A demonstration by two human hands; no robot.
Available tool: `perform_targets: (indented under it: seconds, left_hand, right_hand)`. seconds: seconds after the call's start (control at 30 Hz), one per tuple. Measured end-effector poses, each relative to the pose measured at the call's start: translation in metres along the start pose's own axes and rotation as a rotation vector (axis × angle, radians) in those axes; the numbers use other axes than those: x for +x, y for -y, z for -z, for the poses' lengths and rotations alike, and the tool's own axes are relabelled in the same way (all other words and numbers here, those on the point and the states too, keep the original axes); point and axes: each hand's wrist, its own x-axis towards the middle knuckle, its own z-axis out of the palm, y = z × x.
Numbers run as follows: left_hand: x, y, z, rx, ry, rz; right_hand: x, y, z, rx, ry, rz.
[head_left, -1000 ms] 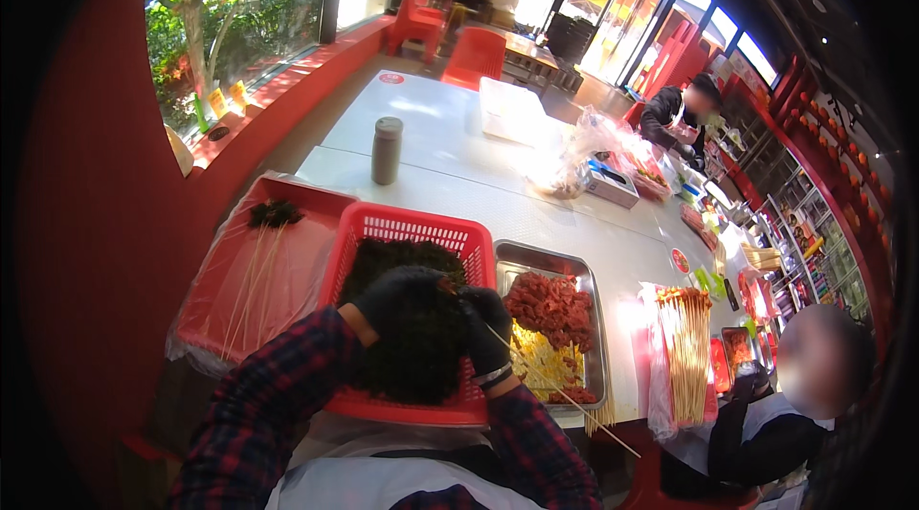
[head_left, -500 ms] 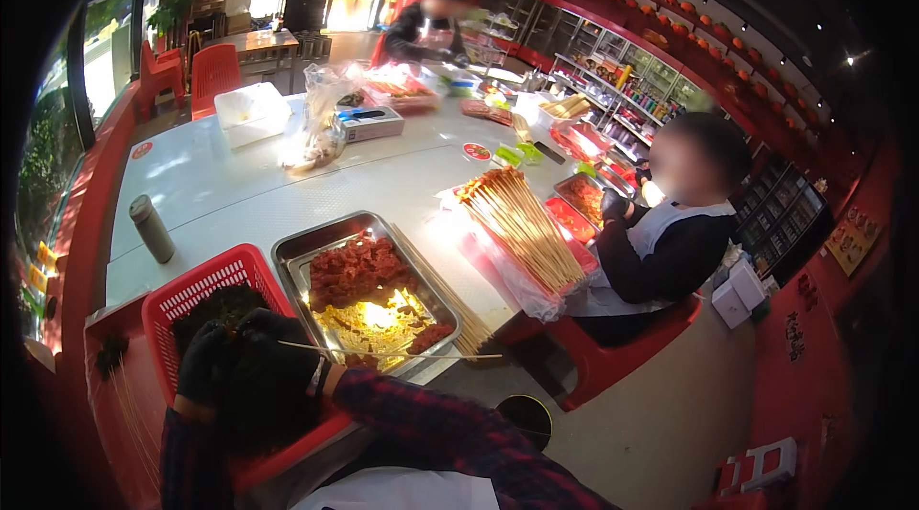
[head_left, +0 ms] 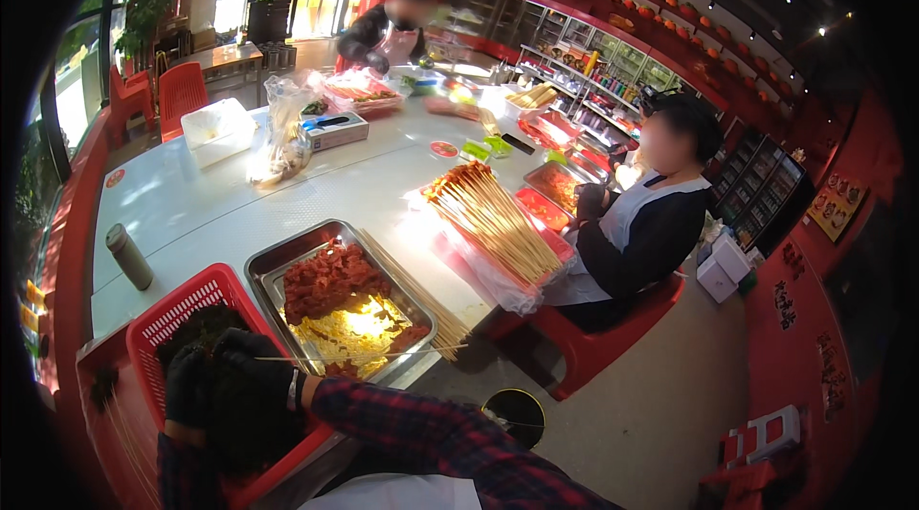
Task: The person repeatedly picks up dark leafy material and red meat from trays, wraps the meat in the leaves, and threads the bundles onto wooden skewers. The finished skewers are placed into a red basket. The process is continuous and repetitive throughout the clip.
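Observation:
Both my hands wear black gloves and are close together over a red plastic basket [head_left: 233, 278] of dark green leafy food [head_left: 203, 326]. A thin bamboo skewer [head_left: 373, 355] sticks out to the right from my right hand [head_left: 254, 371], which is closed on it. My left hand [head_left: 190, 388] is curled beside it; what lies in its fingers is dark and cannot be made out. Just right of the basket, a steel tray [head_left: 257, 273] holds red marinated meat [head_left: 330, 278], with yellow, oily sauce in its sunlit front part.
Loose skewers [head_left: 421, 295] lie along the tray's right side. Skewers with dark green tips [head_left: 107, 388] lie left of the basket. A thermos [head_left: 129, 256] stands at the table's left. A co-worker [head_left: 651, 213] sits at right behind piled skewers [head_left: 493, 223]; another person [head_left: 388, 36] works farther back.
My view has swung slightly to the right, so the table things sit farther left. My hands stay together over the basket, with the skewer still in the right one.

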Motion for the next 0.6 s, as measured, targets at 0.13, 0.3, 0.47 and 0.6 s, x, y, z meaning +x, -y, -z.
perform_targets:
  seconds: [0.13, 0.3, 0.47, 0.6]
  left_hand:
    - [-0.009, -0.006, -0.023, 0.003, -0.033, -0.030]
    - [-0.013, -0.009, -0.037, -0.002, 0.008, 0.175]
    - [-0.006, -0.028, -0.044, 0.069, -0.023, 0.148]
    - [-0.026, -0.106, 0.017, 0.054, -0.197, 0.021]
  right_hand:
    - [0.001, -0.003, -0.001, -0.239, 0.026, 0.048]
    - [-0.002, 0.027, -0.014, -0.033, 0.018, -0.044]
    - [0.002, 0.011, -0.008, -0.235, -0.037, 0.043]
    - [0.002, 0.015, -0.012, -0.242, 0.078, 0.004]
